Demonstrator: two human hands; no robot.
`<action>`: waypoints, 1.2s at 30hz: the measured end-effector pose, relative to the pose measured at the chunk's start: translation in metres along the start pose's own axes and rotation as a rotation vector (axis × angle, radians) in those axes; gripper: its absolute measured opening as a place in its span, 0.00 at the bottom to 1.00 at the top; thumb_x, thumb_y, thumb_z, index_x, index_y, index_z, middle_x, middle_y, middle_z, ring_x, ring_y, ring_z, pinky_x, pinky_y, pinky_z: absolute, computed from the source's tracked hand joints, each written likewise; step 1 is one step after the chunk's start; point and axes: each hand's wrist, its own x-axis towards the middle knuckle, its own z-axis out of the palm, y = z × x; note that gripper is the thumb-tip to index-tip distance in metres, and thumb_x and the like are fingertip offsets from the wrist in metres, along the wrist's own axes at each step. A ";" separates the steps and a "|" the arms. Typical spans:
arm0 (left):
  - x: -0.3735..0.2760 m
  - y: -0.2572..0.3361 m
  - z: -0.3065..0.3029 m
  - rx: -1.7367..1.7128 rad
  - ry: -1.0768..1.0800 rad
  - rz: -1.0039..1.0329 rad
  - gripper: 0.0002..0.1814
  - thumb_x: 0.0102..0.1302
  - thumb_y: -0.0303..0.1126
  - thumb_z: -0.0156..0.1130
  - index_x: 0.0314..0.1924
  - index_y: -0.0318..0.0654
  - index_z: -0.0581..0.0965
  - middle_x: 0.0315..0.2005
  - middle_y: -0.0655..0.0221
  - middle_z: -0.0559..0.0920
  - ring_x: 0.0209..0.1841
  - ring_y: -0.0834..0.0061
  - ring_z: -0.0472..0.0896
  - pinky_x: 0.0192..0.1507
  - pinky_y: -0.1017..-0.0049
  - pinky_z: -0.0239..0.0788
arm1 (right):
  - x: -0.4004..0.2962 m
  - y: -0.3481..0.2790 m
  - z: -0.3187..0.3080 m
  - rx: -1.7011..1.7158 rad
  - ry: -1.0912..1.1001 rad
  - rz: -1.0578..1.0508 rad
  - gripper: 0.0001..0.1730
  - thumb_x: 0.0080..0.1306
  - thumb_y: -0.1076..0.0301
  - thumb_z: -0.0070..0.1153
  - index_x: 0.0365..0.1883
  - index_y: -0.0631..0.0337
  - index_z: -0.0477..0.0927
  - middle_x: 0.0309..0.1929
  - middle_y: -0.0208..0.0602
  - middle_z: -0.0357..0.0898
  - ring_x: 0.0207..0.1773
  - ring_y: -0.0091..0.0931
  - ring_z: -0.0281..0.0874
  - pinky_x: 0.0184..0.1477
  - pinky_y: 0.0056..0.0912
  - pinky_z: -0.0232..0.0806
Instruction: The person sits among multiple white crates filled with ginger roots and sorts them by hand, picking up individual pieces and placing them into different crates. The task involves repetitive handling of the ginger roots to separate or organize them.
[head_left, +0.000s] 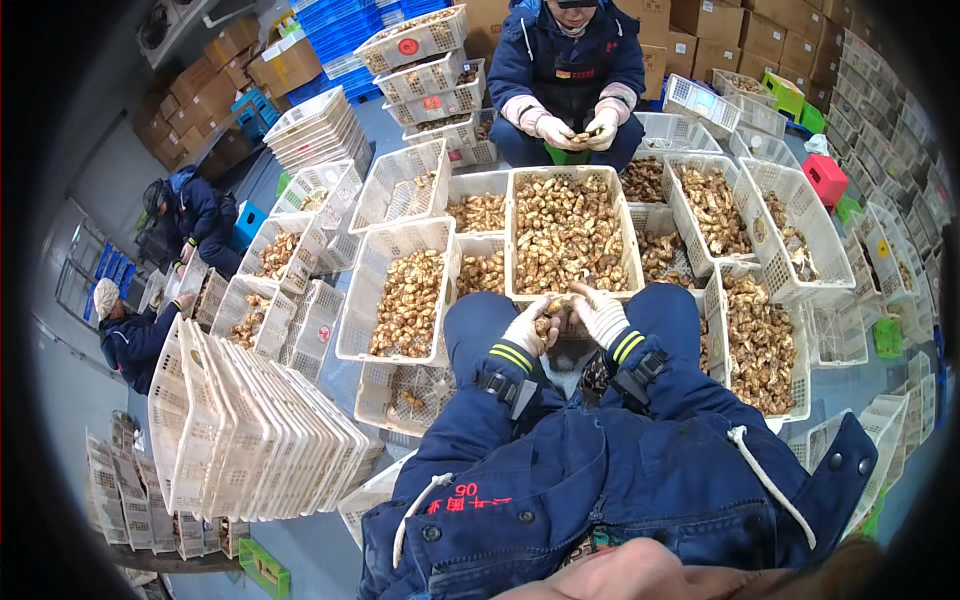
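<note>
Both hands, in white knit gloves, meet over my lap at the near rim of a white plastic crate (513, 225) filled with brown-and-cream mushrooms (570, 225). My left hand (529, 327) is curled around mushrooms (543, 324), its bare fingertips showing. Beside it, my right hand (600, 315) has its fingers reaching towards a mushroom (556, 306) between the hands; whether it grips that one is unclear. Left of my knees, a crate (349, 330) holds rounded mushrooms (409, 304). On the right, another crate (801, 375) is heaped with mushrooms (757, 345).
A co-worker (566, 75) sits opposite, gloved hands holding mushrooms. Two more people (199, 217) (135, 334) work at far left. A long nested stack of crates (255, 427) leans at left. More crates (720, 210) crowd the right, with a red stool (823, 180) beyond.
</note>
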 end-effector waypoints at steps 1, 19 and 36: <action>-0.001 -0.001 0.001 -0.031 -0.011 -0.005 0.10 0.63 0.45 0.59 0.35 0.48 0.77 0.24 0.75 0.78 0.23 0.81 0.75 0.20 0.82 0.67 | -0.001 -0.001 0.004 -0.027 -0.023 -0.035 0.21 0.66 0.65 0.47 0.58 0.60 0.69 0.47 0.49 0.77 0.51 0.40 0.74 0.53 0.34 0.65; 0.022 -0.009 -0.014 0.278 -0.089 0.041 0.13 0.65 0.39 0.57 0.47 0.43 0.76 0.30 0.75 0.80 0.28 0.81 0.77 0.30 0.78 0.72 | 0.004 -0.020 -0.010 -0.180 -0.155 0.189 0.27 0.66 0.51 0.43 0.59 0.55 0.69 0.46 0.54 0.77 0.46 0.43 0.77 0.48 0.39 0.69; 0.033 -0.012 0.005 0.115 0.065 -0.040 0.14 0.64 0.45 0.56 0.44 0.48 0.78 0.28 0.83 0.78 0.26 0.85 0.72 0.28 0.82 0.64 | 0.002 0.032 -0.001 0.132 0.136 0.012 0.23 0.65 0.70 0.43 0.61 0.56 0.66 0.41 0.47 0.75 0.36 0.39 0.75 0.41 0.37 0.69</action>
